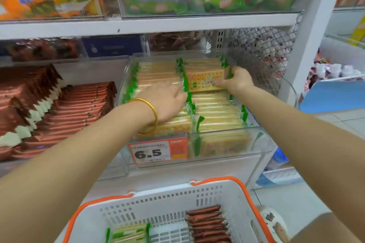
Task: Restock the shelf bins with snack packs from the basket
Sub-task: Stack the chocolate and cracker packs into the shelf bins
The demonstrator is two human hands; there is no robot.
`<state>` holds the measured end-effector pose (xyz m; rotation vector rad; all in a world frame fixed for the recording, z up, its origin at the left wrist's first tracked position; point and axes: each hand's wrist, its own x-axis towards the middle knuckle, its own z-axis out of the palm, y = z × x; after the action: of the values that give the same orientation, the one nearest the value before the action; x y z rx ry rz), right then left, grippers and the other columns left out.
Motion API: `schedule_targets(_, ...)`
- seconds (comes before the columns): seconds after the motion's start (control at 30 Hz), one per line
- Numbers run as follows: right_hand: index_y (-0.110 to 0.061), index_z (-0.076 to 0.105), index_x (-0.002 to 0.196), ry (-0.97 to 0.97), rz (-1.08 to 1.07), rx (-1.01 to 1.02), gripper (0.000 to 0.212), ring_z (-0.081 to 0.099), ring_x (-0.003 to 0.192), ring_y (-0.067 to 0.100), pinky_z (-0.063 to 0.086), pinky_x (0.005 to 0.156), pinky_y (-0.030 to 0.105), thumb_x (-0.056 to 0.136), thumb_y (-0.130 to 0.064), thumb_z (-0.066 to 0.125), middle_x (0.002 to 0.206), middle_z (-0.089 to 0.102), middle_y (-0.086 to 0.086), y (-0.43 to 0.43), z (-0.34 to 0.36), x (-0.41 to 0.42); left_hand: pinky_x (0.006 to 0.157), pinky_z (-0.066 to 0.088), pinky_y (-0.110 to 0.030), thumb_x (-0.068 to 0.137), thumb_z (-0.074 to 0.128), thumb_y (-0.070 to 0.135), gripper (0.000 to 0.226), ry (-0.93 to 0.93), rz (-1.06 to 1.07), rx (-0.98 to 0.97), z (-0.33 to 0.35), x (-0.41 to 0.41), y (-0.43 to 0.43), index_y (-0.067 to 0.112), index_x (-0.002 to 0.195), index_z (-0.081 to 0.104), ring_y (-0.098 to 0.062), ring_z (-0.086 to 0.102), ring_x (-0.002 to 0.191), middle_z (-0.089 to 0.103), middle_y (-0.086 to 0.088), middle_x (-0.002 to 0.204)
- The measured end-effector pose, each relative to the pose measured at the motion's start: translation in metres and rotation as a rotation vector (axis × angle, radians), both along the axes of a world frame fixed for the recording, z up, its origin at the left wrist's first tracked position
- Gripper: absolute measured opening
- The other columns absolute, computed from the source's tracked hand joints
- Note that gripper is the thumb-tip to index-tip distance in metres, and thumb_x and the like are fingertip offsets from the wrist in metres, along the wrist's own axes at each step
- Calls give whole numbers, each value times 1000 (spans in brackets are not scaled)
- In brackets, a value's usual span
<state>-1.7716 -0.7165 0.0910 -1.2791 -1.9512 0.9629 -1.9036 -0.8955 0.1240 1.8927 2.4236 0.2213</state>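
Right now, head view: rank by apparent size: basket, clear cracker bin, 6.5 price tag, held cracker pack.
1-2. basket and clear cracker bin: alike; basket nearer, cropped, so unranked.
3. 6.5 price tag, slightly.
4. held cracker pack, farther away.

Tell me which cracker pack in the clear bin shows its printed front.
The cracker pack that the right hand grips, at back right of the bin; the others stand on edge.

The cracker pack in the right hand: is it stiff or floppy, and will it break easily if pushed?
The cracker pack shows a flat block shape with the right hand gripping one end, so it is probably stiff. Its glossy wrapper may slip. The crackers inside would likely crack if forced.
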Motion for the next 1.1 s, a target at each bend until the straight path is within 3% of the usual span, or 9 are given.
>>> schedule_targets(0.1,-11,52,109,-160,-76,171,45,57,99,28,45,77,36,80,-37,75,109,59,8,5,0,-7,116,18,-37,101,23,40,52,5,-1,-14,-1,-2,0,20,149,24,-20,21,142,24,-6,155)
schedule_targets(0.37,-5,46,122,-277,-75,153,62,55,112,33,48,93,43,79,-40,74,121,57,12,4,-4,-15,117,15,-39,100,21,42,54,14,0,-33,-5,-6,4,21,150,21,-20,16,144,19,-5,157)
schedule_targets(0.5,0,36,130,-245,-144,123,80,49,120,36,45,98,48,74,-37,79,131,49,19,-4,7,-9,114,22,-36,101,27,37,49,-45,-15,36,0,-4,2,15,144,34,-21,27,139,32,-8,152)
schedule_targets(0.6,-3,43,122,-157,-115,216,61,54,111,31,47,88,40,79,-31,76,120,54,15,-36,25,6,112,24,-32,100,33,34,45,-82,-39,233,11,4,-20,15,139,43,-20,33,136,40,-7,146)
schedule_targets(0.73,-16,56,89,28,97,336,16,65,74,18,48,65,25,83,-22,70,82,62,1,-127,45,46,102,20,-9,92,40,37,40,-160,-224,519,11,24,-100,21,123,59,-5,40,125,53,8,131)
schedule_targets(0.8,-19,58,75,-9,293,271,12,64,52,13,44,51,19,82,-22,67,68,60,-3,-175,43,63,102,24,-8,90,41,37,34,-223,-286,520,-5,28,-144,26,114,64,2,43,121,55,16,125)
schedule_targets(0.97,-26,50,66,-610,713,76,25,59,58,7,53,70,31,89,-32,60,66,59,-7,-230,-30,28,105,30,-18,83,25,52,51,-215,-222,36,-62,13,-205,34,115,60,0,38,123,52,17,131)
schedule_targets(1.03,-26,51,70,-812,838,20,21,63,71,12,52,77,30,90,-29,57,77,67,-5,-233,-90,0,107,31,-28,80,15,59,64,-26,-187,-320,-87,-2,-214,34,128,51,-10,37,128,48,11,137)
schedule_targets(1.1,-19,61,84,-910,907,-72,10,69,80,20,54,79,31,90,-23,55,93,72,7,-236,-151,-23,106,33,-33,92,27,53,52,183,-202,-632,-107,-17,-220,26,134,45,-21,37,129,47,2,136)
